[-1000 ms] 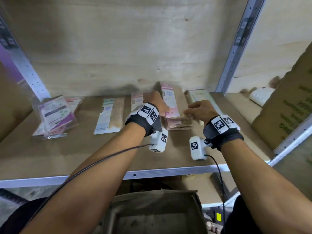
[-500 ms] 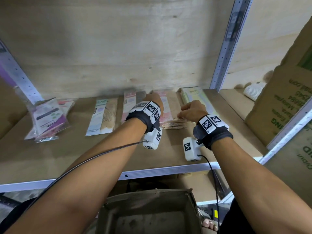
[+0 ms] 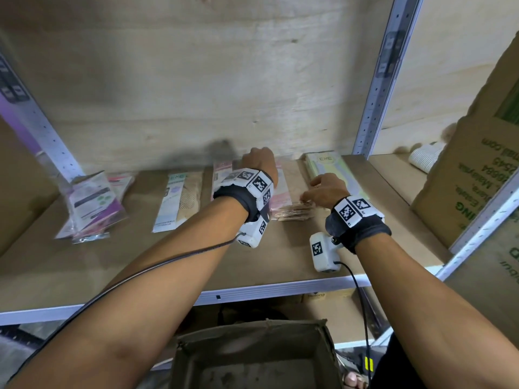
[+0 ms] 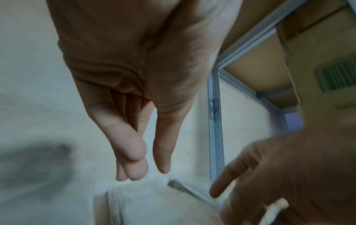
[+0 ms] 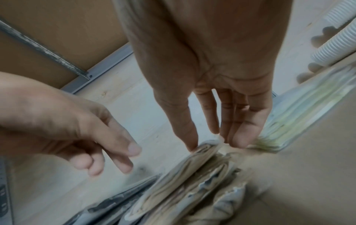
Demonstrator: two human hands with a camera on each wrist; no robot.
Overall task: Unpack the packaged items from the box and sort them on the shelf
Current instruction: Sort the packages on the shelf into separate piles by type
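A stack of pink-and-beige packets (image 3: pixel 292 213) lies on the wooden shelf (image 3: pixel 140 262), between both hands. My left hand (image 3: pixel 259 164) hovers over the stack's far end with straight fingers (image 4: pixel 134 172) and holds nothing. My right hand (image 3: pixel 309 192) is at the stack's near end. Its straight fingertips (image 5: pixel 192 146) touch the edge of the folded packets (image 5: pixel 192 175). A pile of green packets (image 3: pixel 331 169) lies just right of the stack. The brown cardboard box (image 3: pixel 252 357) stands open below the shelf edge.
A single beige packet (image 3: pixel 179 200) and a heap of purple packets (image 3: pixel 92 203) lie further left on the shelf. A metal upright (image 3: pixel 376 80) stands at the right, with a large printed carton (image 3: pixel 477 178) and a white ribbed hose (image 3: pixel 424 157) beyond it.
My left hand has lifted off the pink stack and moved towards the back wall. The right hand stays at the stack's near end. The stack now lies flat on the shelf.
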